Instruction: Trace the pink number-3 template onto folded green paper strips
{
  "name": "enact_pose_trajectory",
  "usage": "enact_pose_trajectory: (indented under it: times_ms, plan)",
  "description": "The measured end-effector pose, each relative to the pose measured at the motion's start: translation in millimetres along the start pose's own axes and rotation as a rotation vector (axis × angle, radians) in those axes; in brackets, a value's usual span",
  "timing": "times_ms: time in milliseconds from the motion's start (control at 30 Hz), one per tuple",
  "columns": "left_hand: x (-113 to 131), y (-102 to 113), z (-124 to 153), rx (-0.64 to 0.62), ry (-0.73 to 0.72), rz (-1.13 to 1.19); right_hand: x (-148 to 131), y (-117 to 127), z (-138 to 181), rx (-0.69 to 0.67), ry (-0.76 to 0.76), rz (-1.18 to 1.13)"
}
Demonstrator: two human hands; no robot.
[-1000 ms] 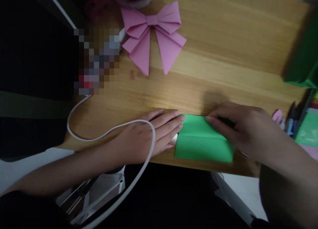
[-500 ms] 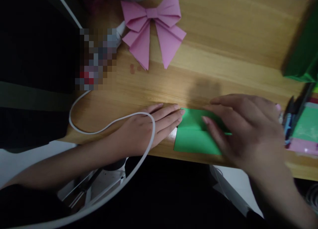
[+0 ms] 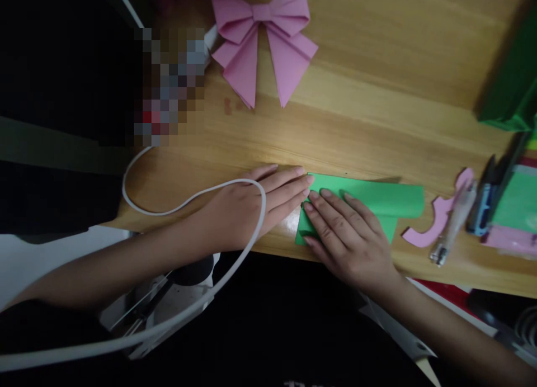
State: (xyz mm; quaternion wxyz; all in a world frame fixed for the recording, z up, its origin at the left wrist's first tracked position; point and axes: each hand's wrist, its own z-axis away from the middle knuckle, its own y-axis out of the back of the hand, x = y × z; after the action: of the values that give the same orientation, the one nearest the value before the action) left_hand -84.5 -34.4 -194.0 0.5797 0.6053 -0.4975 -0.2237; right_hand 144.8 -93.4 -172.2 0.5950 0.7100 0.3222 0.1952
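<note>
A sheet of green paper (image 3: 369, 196) lies by the table's front edge, its far part folded over in a long flap that lifts a little at the right end. My left hand (image 3: 255, 208) rests flat at the paper's left edge, fingers stretched and fingertips on its corner. On the near part of the paper lies my right hand (image 3: 348, 239), palm down with fingers extended over the fold, the fingertips close to those of my left hand. Neither hand grasps anything. A white cable (image 3: 197, 197) passes over the back of my left hand.
A pink paper bow (image 3: 262, 34) lies at the back. To the right are a pink curved piece (image 3: 436, 219), a clear pen (image 3: 455, 222), a blue and black pen (image 3: 484, 202) and a pack of coloured paper (image 3: 516, 208). A dark green object (image 3: 509, 85) stands behind them.
My right hand has moved left and down from the paper's right side and now lies flat on it. The flap's right end and the pink piece have come into view. My left hand stays put.
</note>
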Motion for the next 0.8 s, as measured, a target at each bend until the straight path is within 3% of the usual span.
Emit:
enact_pose_trajectory:
  times_ms: [800]
  plan:
    - [1, -2, 3, -0.004, 0.01, -0.001, -11, -4, 4, -0.016, -0.07, 0.051]
